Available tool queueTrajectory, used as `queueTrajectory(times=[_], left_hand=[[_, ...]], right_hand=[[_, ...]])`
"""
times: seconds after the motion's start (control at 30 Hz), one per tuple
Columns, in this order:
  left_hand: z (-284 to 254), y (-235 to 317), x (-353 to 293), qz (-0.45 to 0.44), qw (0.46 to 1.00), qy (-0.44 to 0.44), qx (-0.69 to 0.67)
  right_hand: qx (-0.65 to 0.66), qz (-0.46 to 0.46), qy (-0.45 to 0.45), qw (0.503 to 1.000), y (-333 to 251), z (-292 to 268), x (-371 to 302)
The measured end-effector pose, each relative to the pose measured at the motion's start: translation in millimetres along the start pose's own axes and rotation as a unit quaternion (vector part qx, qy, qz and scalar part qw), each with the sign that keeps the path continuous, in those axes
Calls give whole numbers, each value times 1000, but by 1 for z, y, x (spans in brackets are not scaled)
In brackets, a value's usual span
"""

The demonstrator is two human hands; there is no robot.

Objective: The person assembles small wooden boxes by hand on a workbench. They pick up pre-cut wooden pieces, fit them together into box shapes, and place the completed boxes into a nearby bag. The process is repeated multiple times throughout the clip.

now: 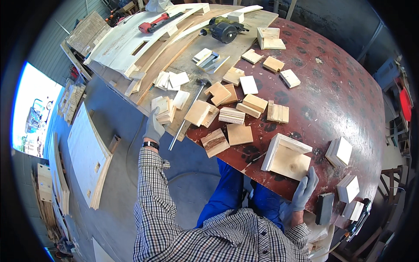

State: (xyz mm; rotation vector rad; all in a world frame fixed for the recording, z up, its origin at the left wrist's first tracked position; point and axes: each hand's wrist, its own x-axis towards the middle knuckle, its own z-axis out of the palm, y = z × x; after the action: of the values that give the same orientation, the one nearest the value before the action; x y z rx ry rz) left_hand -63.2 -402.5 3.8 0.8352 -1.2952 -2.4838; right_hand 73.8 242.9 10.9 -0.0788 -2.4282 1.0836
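Note:
My left hand (153, 125), in a grey glove, reaches to the table's left edge, its fingers stretched along the near side of a small pile of wooden blocks (164, 112). Whether it grips one of them is hard to see. Just right of the pile lies a long-handled hammer (188, 109), its shaft jutting past the edge. At the front of the red-brown tabletop rests an L-shaped wooden piece (289, 162), a board with a raised strip along its far side. My right hand (305, 190), also gloved, touches its near right corner with fingers extended.
Several wooden blocks (239, 134) are scattered mid-table. At the right front sit white-faced blocks (348, 188), a dark block (324, 208) and a dark tool (360, 219). Farther back are a circular saw (224, 30), a red tool (153, 23) and long panels (126, 48). Curved plywood panels (89, 153) stand left.

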Motion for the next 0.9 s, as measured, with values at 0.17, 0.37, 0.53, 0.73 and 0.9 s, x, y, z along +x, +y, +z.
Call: queueTrajectory(times=[0.17, 0.37, 0.53, 0.73, 0.9], left_hand=[[34, -17, 11, 58, 998, -33, 2], [36, -24, 14, 273, 811, 102, 508], [36, -13, 1, 240, 868, 64, 429], [104, -20, -49, 491, 618, 81, 608], [207, -43, -119, 516, 443, -214, 701]], right_hand=[[-29, -4, 0, 1000, 1, -2, 0], [-32, 2, -9, 999, -6, -2, 2], [-35, -2, -7, 999, -6, -1, 2], [-44, -8, 0, 999, -8, -2, 2], [-50, -17, -5, 999, -11, -2, 3]])
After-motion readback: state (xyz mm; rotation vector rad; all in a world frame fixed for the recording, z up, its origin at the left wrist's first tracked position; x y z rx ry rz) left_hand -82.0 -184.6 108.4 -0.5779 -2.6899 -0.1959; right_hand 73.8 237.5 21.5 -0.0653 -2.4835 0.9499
